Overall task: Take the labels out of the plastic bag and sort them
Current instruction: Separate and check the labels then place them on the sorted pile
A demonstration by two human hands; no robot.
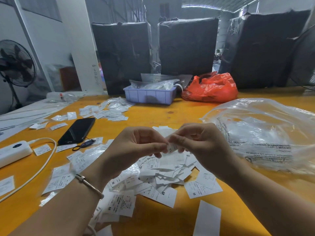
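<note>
You've got your left hand and right hand both pinching one small white label marked XL, held up over the loose label pile on the orange table. The clear plastic bag lies just to your right.

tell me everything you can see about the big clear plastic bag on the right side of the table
The clear plastic bag lies crumpled and slack on the orange table, to the right of the right hand and not touched by either hand. It is thin, glossy, see-through film, wrinkled all over, with black printed warning text on its near side, reading reversed from here. Its near edge runs beside the heap of white labels. Whether any labels remain inside cannot be told.
</note>
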